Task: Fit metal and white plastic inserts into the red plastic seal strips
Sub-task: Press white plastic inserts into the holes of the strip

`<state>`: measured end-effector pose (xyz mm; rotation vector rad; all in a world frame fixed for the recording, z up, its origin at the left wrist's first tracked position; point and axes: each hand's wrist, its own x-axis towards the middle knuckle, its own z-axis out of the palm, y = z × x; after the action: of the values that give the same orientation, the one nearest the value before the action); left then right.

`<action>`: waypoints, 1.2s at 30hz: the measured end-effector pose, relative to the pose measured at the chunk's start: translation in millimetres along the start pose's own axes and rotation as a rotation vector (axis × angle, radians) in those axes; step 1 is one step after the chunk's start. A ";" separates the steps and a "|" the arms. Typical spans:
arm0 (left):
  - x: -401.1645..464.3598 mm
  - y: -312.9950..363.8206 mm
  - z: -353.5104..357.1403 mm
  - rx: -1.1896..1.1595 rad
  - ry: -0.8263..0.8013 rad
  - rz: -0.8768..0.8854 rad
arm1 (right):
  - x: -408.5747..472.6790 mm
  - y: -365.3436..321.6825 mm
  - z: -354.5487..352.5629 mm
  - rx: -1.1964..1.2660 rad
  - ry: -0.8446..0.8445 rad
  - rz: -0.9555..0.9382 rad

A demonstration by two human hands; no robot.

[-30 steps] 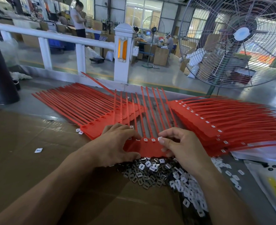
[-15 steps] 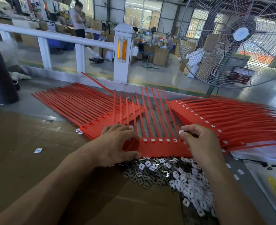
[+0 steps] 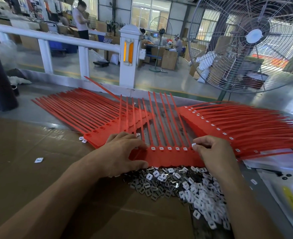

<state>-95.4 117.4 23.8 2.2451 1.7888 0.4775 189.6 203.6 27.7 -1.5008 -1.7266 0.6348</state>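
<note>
The red seal strip (image 3: 169, 156) lies flat just in front of both hands, its head band running left to right and its tails pointing away. The left hand (image 3: 123, 152) presses the band's left end with fingers spread. The right hand (image 3: 214, 150) pinches a white insert (image 3: 194, 145) right over the band's rightmost socket, so it is nearer; that socket looks next.

The seal strips (image 3: 168, 153) in the middle of the frame are bright red with small white squares in a row. Below them, the insert pile (image 3: 185, 187) is white and dark grey. The cardboard (image 3: 30, 161) at lower left is brown. The railing (image 3: 83, 54) at the top is white with an orange light.
</note>
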 end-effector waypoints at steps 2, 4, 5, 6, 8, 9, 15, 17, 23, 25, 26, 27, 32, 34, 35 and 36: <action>0.0 -0.2 0.4 -0.001 -0.002 -0.002 | 1.1 2.5 0.9 -0.027 0.003 0.006; 0.3 -0.8 0.6 -0.006 -0.001 -0.004 | 2.8 5.5 2.1 -0.046 0.005 0.009; 0.4 -0.9 0.7 -0.009 0.000 -0.003 | 3.2 6.6 2.8 -0.057 0.004 0.008; 0.3 -1.0 0.6 -0.011 -0.002 -0.004 | 3.8 7.3 3.7 -0.070 0.003 0.008; 0.5 -1.2 0.3 -0.012 -0.006 -0.003 | 4.5 8.2 5.5 -0.091 -0.002 0.010; 0.6 -1.1 0.0 -0.013 -0.009 -0.005 | 4.7 8.6 6.1 -0.098 -0.003 0.013; -1.1 -0.2 -1.5 -0.020 -0.016 -0.013 | 6.1 8.4 10.4 -0.131 0.017 0.021; -0.9 0.4 -1.9 -0.019 -0.016 -0.014 | 6.7 7.3 11.4 -0.149 0.012 0.023; -0.8 0.6 -2.3 -0.020 -0.011 -0.011 | 6.2 2.8 10.9 -0.176 0.001 0.042; -1.0 0.3 -2.1 -0.015 -0.014 -0.014 | 5.4 1.0 11.1 -0.179 -0.007 0.056; -1.1 0.1 -2.0 -0.014 -0.016 -0.015 | 5.0 0.3 11.2 -0.182 -0.010 0.060; -1.2 0.0 -2.0 -0.015 -0.017 -0.016 | 4.6 -0.1 11.0 -0.188 -0.013 0.060; -0.6 -0.6 -2.0 -0.009 -0.020 -0.013 | -0.6 -3.3 7.7 -0.206 -0.026 0.060; -0.4 -1.2 -1.5 -0.008 -0.018 -0.012 | -2.6 -3.6 5.5 -0.229 -0.005 0.047; -0.4 -1.4 -1.0 -0.007 -0.015 -0.008 | -3.6 -3.5 4.5 -0.243 0.005 0.041; 0.0 -1.7 -0.8 -0.004 -0.012 -0.004 | -4.7 -3.6 3.8 -0.257 0.007 0.037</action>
<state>-97.2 117.8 24.0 2.2368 1.7842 0.4658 184.5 198.8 27.3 -1.7104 -1.8330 0.4378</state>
